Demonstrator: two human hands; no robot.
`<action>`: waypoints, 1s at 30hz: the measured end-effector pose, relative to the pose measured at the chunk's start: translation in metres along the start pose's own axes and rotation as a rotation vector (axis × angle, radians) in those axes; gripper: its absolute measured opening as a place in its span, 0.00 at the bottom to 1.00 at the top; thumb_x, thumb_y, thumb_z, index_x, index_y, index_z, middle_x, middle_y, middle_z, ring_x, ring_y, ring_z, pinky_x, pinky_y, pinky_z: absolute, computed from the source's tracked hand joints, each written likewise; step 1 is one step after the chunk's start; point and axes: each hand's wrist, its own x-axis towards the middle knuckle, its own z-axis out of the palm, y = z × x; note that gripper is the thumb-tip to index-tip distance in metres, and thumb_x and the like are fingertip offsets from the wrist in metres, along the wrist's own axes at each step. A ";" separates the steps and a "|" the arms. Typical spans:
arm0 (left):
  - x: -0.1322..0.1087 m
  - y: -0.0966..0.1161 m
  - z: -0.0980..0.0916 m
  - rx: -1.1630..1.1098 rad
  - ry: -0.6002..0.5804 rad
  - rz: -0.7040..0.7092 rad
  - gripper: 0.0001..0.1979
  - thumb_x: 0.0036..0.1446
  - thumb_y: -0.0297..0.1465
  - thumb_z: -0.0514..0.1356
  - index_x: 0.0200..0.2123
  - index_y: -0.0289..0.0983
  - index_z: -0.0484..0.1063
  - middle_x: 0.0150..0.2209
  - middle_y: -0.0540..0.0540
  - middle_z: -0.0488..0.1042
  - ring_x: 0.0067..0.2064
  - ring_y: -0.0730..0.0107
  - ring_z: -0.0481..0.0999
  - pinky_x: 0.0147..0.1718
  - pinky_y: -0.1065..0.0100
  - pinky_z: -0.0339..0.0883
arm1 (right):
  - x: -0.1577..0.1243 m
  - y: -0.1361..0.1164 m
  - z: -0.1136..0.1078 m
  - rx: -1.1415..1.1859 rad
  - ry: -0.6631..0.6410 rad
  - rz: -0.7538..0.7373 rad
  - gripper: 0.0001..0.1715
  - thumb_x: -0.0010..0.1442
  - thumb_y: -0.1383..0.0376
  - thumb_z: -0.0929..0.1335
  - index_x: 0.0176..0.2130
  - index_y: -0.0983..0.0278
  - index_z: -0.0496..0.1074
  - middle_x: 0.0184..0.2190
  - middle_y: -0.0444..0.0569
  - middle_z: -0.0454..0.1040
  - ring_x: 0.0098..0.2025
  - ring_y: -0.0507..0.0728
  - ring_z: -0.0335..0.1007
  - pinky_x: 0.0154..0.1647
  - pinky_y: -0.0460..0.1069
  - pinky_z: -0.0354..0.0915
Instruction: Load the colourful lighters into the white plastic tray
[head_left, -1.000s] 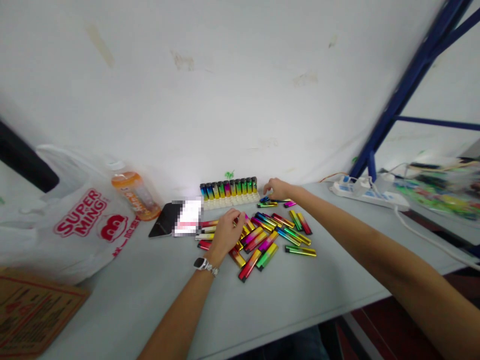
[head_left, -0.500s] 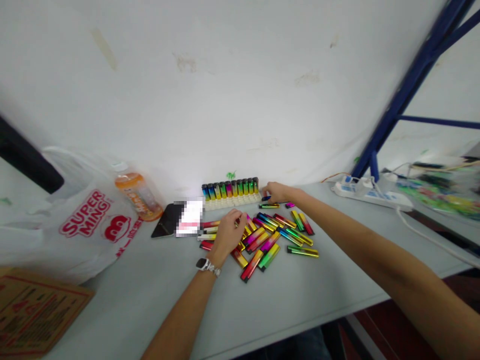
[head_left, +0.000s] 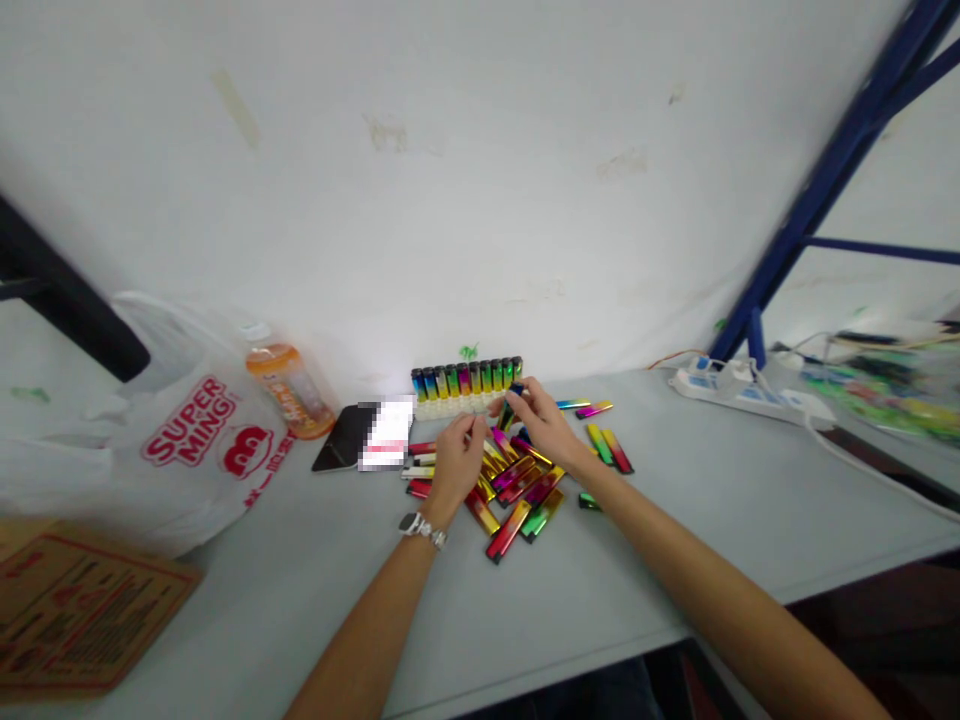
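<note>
Currently the right hand (head_left: 546, 428) has a pinch grip clenched on one slim blue-to-green metallic lighter (head_left: 511, 404). It is held tilted, just in front of the right end of the row of upright rainbow lighters (head_left: 465, 378) standing in a white plastic tray (head_left: 450, 407) by the wall. Meanwhile the left hand (head_left: 454, 465) lies curled on the loose heap of multicoloured metallic lighters (head_left: 517, 485) on the grey counter (head_left: 600, 600). Its fingertips touch the heap, but I cannot tell whether that grip closes on one or lies slack

Step, as I read it: the pick is done and the held lighter sits between heap and tray, not seated. Next move calls for turning it upright, lining it up with a free slot at the tray's right end, and pushing straight down without knocking its neighbours. The slots are too small to see, so free space there is unconfirmed

Around: two stray lighters (head_left: 585, 407) lie apart to the right of the tray. A black phone (head_left: 339, 452) lies just left of the heap, with an orange drink bottle (head_left: 289, 390) and a white plastic bag with red print (head_left: 187, 440) further left. A white power strip (head_left: 750, 395) is well off to the right
</note>
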 end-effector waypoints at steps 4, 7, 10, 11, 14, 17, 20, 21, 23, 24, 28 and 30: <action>0.000 -0.001 0.000 -0.072 0.034 -0.010 0.21 0.67 0.38 0.48 0.23 0.37 0.66 0.26 0.50 0.68 0.30 0.71 0.68 0.33 0.68 0.59 | 0.001 0.007 0.028 0.354 0.152 0.198 0.18 0.59 0.50 0.67 0.42 0.57 0.61 0.24 0.37 0.67 0.24 0.51 0.64 0.26 0.46 0.62; -0.001 -0.001 -0.001 -0.096 0.057 -0.020 0.21 0.67 0.39 0.47 0.24 0.37 0.67 0.26 0.49 0.68 0.30 0.70 0.69 0.34 0.67 0.60 | -0.003 0.006 0.038 0.451 0.174 0.321 0.17 0.57 0.50 0.67 0.38 0.58 0.61 0.20 0.35 0.59 0.18 0.49 0.52 0.17 0.43 0.48; -0.001 0.000 -0.002 -0.098 0.069 -0.025 0.22 0.68 0.39 0.47 0.24 0.38 0.67 0.26 0.49 0.69 0.30 0.70 0.69 0.34 0.67 0.60 | -0.016 0.005 0.041 0.290 0.177 0.291 0.20 0.60 0.48 0.65 0.30 0.61 0.61 0.18 0.36 0.53 0.18 0.48 0.45 0.18 0.45 0.43; -0.001 0.000 -0.002 -0.101 0.069 -0.027 0.22 0.68 0.39 0.47 0.24 0.38 0.67 0.26 0.49 0.69 0.30 0.70 0.69 0.34 0.67 0.60 | -0.021 0.006 0.041 0.201 0.193 0.251 0.22 0.60 0.48 0.64 0.27 0.61 0.61 0.18 0.37 0.53 0.19 0.48 0.46 0.19 0.46 0.44; -0.001 -0.001 -0.001 -0.104 0.061 -0.029 0.22 0.67 0.40 0.47 0.24 0.38 0.67 0.26 0.49 0.69 0.30 0.70 0.69 0.34 0.67 0.61 | -0.031 0.012 0.042 -0.037 0.235 0.143 0.23 0.61 0.50 0.63 0.24 0.62 0.60 0.20 0.39 0.54 0.23 0.49 0.49 0.23 0.47 0.48; 0.000 -0.002 -0.001 -0.096 0.049 -0.016 0.22 0.67 0.40 0.47 0.24 0.38 0.67 0.26 0.49 0.69 0.31 0.70 0.69 0.34 0.68 0.61 | -0.032 0.017 0.043 -0.170 0.264 0.092 0.20 0.62 0.55 0.62 0.23 0.62 0.58 0.20 0.39 0.55 0.24 0.50 0.50 0.26 0.47 0.49; 0.000 -0.003 -0.001 -0.085 0.046 -0.012 0.22 0.67 0.40 0.47 0.24 0.38 0.67 0.26 0.49 0.69 0.31 0.70 0.69 0.34 0.68 0.61 | -0.031 0.018 0.044 -0.222 0.298 0.068 0.16 0.61 0.59 0.61 0.23 0.62 0.58 0.20 0.39 0.56 0.25 0.50 0.52 0.27 0.47 0.50; -0.001 -0.003 -0.001 -0.082 0.044 -0.013 0.22 0.67 0.40 0.47 0.24 0.38 0.67 0.26 0.49 0.69 0.30 0.70 0.69 0.34 0.68 0.61 | -0.030 0.018 0.045 -0.223 0.305 0.070 0.16 0.61 0.60 0.61 0.23 0.61 0.57 0.20 0.39 0.56 0.25 0.50 0.53 0.27 0.47 0.50; -0.001 -0.002 -0.001 -0.075 0.035 -0.010 0.22 0.67 0.39 0.47 0.24 0.37 0.68 0.26 0.49 0.70 0.31 0.70 0.70 0.34 0.68 0.62 | -0.030 0.018 0.045 -0.214 0.312 0.080 0.15 0.60 0.61 0.61 0.23 0.61 0.57 0.20 0.39 0.56 0.25 0.51 0.53 0.27 0.47 0.50; -0.001 -0.002 -0.002 -0.072 0.031 -0.008 0.22 0.67 0.39 0.47 0.24 0.37 0.68 0.26 0.49 0.70 0.31 0.70 0.70 0.34 0.68 0.62 | -0.031 0.018 0.044 -0.209 0.314 0.081 0.15 0.60 0.61 0.61 0.23 0.61 0.57 0.20 0.39 0.56 0.25 0.51 0.53 0.26 0.47 0.50; -0.001 -0.001 -0.002 -0.064 0.019 0.001 0.22 0.68 0.40 0.46 0.25 0.38 0.68 0.26 0.49 0.70 0.31 0.70 0.70 0.35 0.68 0.63 | -0.031 0.019 0.044 -0.196 0.320 0.071 0.15 0.61 0.61 0.60 0.24 0.60 0.56 0.19 0.39 0.55 0.25 0.51 0.53 0.26 0.47 0.50; -0.001 0.000 -0.002 -0.060 0.014 0.003 0.22 0.68 0.40 0.46 0.25 0.38 0.67 0.26 0.48 0.70 0.32 0.70 0.70 0.35 0.68 0.63 | -0.031 0.020 0.044 -0.187 0.320 0.071 0.15 0.61 0.61 0.60 0.24 0.60 0.56 0.19 0.39 0.55 0.25 0.51 0.53 0.26 0.47 0.50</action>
